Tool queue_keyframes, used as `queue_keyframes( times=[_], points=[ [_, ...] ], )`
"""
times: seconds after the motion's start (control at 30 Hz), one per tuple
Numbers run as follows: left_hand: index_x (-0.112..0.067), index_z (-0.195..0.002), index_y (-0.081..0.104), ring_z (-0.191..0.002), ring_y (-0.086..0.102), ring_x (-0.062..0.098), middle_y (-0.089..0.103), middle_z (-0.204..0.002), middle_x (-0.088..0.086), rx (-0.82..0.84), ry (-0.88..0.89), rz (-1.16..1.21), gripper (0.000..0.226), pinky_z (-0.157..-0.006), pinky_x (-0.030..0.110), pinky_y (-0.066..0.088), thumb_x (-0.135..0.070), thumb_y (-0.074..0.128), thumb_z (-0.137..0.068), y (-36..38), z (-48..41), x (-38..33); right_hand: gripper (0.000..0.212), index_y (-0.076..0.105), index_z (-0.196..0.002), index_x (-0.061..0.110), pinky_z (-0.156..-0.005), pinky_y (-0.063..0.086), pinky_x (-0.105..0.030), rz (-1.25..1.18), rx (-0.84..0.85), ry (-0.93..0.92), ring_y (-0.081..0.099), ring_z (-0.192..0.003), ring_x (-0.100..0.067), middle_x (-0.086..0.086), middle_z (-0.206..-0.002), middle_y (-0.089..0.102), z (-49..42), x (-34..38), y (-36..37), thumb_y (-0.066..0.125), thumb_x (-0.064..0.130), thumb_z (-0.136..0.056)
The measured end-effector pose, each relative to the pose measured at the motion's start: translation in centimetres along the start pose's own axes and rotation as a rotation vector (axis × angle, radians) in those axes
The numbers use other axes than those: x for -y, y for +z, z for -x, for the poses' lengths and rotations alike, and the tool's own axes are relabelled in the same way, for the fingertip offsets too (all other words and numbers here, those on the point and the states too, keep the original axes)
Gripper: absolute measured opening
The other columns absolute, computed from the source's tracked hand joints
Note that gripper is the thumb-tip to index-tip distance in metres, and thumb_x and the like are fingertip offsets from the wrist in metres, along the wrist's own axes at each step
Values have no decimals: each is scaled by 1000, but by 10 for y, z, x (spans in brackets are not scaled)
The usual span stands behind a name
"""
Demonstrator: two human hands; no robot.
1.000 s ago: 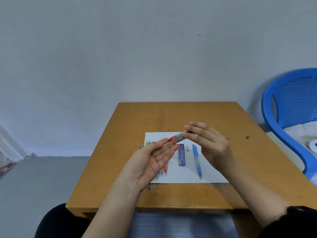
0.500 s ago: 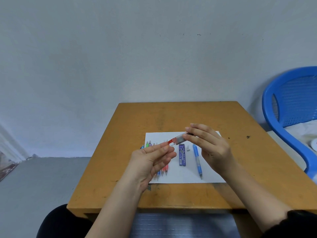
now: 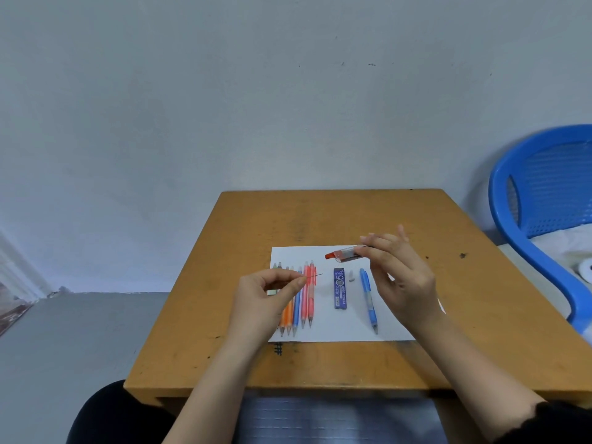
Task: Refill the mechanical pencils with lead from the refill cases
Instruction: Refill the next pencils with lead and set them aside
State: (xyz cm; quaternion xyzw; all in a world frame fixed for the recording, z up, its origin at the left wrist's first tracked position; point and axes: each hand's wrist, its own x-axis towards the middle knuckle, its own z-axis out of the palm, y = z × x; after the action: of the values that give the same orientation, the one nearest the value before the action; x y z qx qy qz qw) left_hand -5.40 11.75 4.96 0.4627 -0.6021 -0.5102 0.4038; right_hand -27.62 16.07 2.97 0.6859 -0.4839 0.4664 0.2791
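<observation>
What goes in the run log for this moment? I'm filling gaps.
left hand: pinches lead | right hand: holds red-capped refill case | blue pencil: on paper

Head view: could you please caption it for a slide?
Left hand pinches a lead; right hand holds the refill case.

Far table (image 3: 336, 216) half bare; pencils (image 3: 301, 299) crowd left.

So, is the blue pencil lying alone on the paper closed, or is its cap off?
Cap off, it seems: the blue pencil lies on the paper and a small white cap lies apart beside its top end.
</observation>
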Motion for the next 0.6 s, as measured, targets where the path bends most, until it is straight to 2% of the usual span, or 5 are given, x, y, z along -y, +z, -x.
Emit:
queue_keyframes(
  times=[0.1,0.2,0.3,0.4,0.6],
  points=[
    [-32,-81,73,-86,63,-3,71,-82,-19,-70,114,-121,6,-74,27,54,-26,75,-81,0,-2,14,13,67,-97,7,-105,35,-60,-5,-23,65,62,-95,-15,-10,-96,71,4,1,4,55,9,-92],
    [-38,-82,68,-99,57,-7,65,-97,-23,-106,267,-254,11,-81,21,50,-28,73,-82,-2,-5,31,35,68,-91,-1,-91,51,-25,-105,5,186,63,-86,-13,-8,-90,70,1,14,4,47,27,-98],
    [-38,-88,67,-105,53,-7,57,-100,-29,-157,371,-343,11,-80,20,50,-32,71,-80,-4,-9,51,8,64,-92,2,-79,49,-10,-172,99,357,59,-85,-7,-5,-87,67,0,21,7,62,7,-86],
    [-28,-92,70,-106,51,-6,56,-101,-27,-230,433,-311,16,-77,21,50,-36,65,-79,-6,-10,64,27,58,-95,14,-78,45,-4,-292,207,598,59,-87,3,10,-86,62,-2,23,11,63,-9,-81],
    [-24,-92,71,-103,53,-2,56,-101,-23,-268,441,-283,20,-76,29,54,-36,64,-79,-7,-15,70,36,51,-131,21,-74,45,-11,-439,387,824,56,-89,-3,9,-95,61,-7,27,19,45,7,-98]
  ],
)
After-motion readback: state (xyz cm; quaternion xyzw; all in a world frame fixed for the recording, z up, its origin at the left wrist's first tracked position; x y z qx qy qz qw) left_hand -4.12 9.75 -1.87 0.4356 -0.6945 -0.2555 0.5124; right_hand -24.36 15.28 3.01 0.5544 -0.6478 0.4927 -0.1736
